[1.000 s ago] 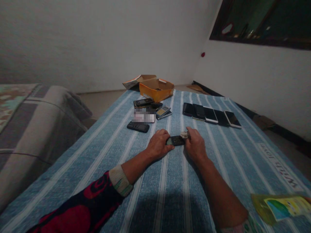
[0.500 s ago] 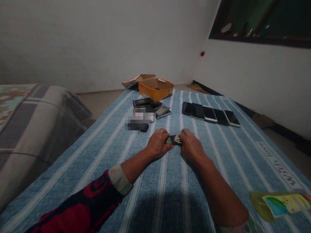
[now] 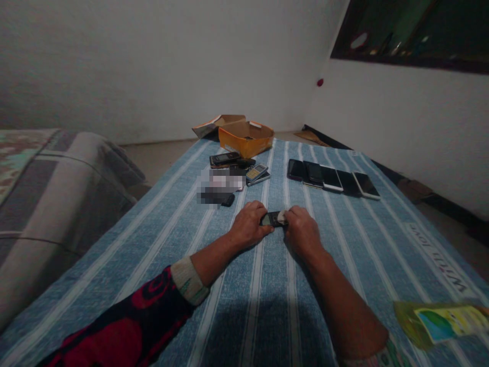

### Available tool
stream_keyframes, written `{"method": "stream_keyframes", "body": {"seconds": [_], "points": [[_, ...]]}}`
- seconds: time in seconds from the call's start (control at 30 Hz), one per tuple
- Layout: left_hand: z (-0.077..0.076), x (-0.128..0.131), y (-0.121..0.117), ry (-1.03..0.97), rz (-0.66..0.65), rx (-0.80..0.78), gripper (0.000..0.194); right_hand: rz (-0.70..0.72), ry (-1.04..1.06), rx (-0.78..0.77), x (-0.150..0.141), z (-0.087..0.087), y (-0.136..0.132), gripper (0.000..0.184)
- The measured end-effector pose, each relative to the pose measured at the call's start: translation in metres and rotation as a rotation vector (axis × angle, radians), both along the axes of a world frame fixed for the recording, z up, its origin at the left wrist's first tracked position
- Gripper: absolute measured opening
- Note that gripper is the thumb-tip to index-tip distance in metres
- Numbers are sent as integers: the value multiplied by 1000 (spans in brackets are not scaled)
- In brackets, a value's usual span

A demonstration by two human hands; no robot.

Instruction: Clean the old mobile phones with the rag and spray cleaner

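A small black mobile phone (image 3: 272,219) with a grey screen lies sideways low over the striped cloth, between my two hands. My left hand (image 3: 249,224) grips its screen end, thumb along the near edge and fingers at the far edge. Pinched in my right hand (image 3: 303,229) is a whitish cloth (image 3: 281,217), pressed on the phone's other end. The right fingertips are partly hidden behind the hand. Beyond my left hand, several older phones lie in a loose pile, among them a silver keypad phone (image 3: 257,173); part of that pile is blurred out.
An open orange box (image 3: 244,147) stands at the table's far end. Several smartphones (image 3: 332,179) lie overlapping in a row at the right. A yellow-green bottle (image 3: 439,322) lies at the near right on the blue striped tablecloth (image 3: 164,244). A draped couch (image 3: 64,193) stands left.
My right hand has shifted slightly to the right along the phone with the cloth, uncovering a little more of the keypad end. My left hand keeps its hold.
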State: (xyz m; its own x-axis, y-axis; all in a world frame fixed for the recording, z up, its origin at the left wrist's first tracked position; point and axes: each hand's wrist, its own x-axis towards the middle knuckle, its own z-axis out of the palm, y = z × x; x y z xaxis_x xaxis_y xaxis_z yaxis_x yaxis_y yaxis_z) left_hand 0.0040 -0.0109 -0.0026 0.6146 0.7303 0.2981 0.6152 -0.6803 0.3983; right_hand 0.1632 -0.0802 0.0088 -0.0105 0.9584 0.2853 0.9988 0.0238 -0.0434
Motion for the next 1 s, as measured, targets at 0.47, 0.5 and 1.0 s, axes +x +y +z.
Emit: {"method": "stream_keyframes", "body": {"seconds": [0.47, 0.5, 1.0], "points": [[-3, 0, 2, -10, -3, 11, 25, -44, -107, -136, -17, 12, -14, 23], [-4, 0, 3, -11, -4, 12, 25, -51, -92, -126, -16, 13, -13, 23], [-2, 2, 2, -12, 6, 5, 20, -20, -123, 56, -39, -8, -15, 22]]}}
